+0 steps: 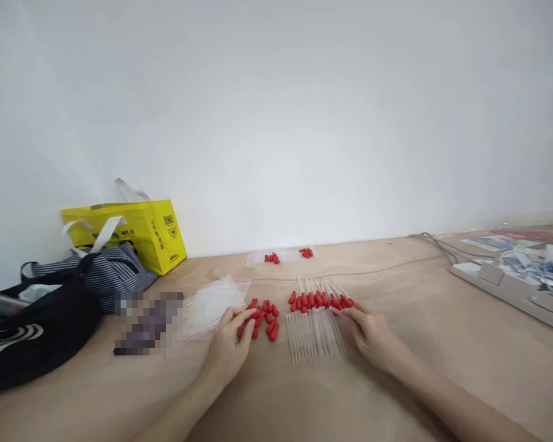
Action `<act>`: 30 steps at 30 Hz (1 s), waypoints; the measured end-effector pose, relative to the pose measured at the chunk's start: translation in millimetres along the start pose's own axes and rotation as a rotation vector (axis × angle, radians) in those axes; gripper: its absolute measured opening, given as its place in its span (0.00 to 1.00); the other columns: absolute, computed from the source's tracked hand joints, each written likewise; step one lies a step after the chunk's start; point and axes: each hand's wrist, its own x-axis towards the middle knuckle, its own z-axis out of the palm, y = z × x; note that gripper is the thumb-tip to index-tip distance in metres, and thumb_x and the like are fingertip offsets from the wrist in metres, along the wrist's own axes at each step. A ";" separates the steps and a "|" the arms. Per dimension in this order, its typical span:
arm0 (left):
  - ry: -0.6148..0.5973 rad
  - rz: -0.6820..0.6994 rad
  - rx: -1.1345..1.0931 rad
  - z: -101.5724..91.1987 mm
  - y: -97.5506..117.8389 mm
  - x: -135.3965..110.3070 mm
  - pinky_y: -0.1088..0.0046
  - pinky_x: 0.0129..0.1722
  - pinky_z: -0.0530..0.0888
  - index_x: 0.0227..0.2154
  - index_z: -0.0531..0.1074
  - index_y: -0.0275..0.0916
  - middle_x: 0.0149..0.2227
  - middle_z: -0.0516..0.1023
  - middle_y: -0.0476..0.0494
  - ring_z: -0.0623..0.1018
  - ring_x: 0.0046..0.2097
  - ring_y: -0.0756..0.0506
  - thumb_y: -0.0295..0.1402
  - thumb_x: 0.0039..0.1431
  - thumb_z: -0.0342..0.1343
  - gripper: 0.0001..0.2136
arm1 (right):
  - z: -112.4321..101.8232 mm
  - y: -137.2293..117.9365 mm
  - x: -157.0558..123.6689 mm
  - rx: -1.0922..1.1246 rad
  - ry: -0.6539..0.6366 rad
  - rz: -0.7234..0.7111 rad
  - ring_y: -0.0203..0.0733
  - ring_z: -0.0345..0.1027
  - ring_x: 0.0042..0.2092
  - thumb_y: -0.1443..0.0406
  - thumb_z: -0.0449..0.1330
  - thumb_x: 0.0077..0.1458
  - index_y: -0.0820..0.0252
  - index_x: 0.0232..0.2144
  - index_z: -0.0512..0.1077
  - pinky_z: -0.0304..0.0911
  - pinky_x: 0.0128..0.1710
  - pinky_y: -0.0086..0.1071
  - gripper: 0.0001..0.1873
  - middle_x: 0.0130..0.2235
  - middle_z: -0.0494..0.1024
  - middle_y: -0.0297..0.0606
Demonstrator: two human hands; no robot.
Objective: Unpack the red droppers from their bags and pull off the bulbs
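A row of glass droppers [316, 331] with red rubber bulbs lies side by side on the wooden table [442, 344]. To its left is a loose pile of red bulbs [266, 320]. My left hand [228, 344] rests at that pile, its fingertips pinched on a red bulb. My right hand [373, 331] touches the right end of the dropper row, fingers closed on the outermost dropper near its bulb. More droppers with red bulbs [288, 256] lie farther back by the wall.
Clear plastic bags [209, 304] lie left of the pile. A blurred dark object [147, 324], a black bag [32, 337], a striped bag [105, 270] and a yellow bag [138, 230] stand at the left. A white power strip [511, 288] with cables and clutter is at the right.
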 end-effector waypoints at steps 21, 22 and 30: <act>-0.212 -0.116 0.377 16.9 9.2 55.2 0.66 0.36 0.61 0.23 0.68 0.39 0.30 0.74 0.45 0.72 0.39 0.42 0.38 0.51 0.49 0.09 | 11.8 -6.5 -2.5 0.087 0.015 0.031 0.39 0.63 0.30 0.76 0.45 0.43 0.59 0.23 0.63 0.57 0.31 0.31 0.11 0.29 0.67 0.37; -0.214 -0.085 0.367 20.3 15.5 54.1 0.66 0.37 0.61 0.24 0.68 0.39 0.31 0.74 0.45 0.71 0.39 0.42 0.37 0.52 0.49 0.08 | 12.5 -6.8 -2.5 0.084 0.002 0.040 0.39 0.63 0.30 0.77 0.46 0.43 0.59 0.24 0.64 0.58 0.31 0.32 0.11 0.29 0.67 0.37; -0.321 0.158 0.266 73.2 63.3 60.3 0.67 0.39 0.61 0.28 0.69 0.42 0.34 0.74 0.49 0.70 0.40 0.45 0.37 0.51 0.52 0.06 | 10.5 -12.7 -1.7 0.074 -0.059 0.060 0.42 0.65 0.37 0.78 0.47 0.43 0.61 0.24 0.67 0.57 0.38 0.36 0.13 0.33 0.68 0.41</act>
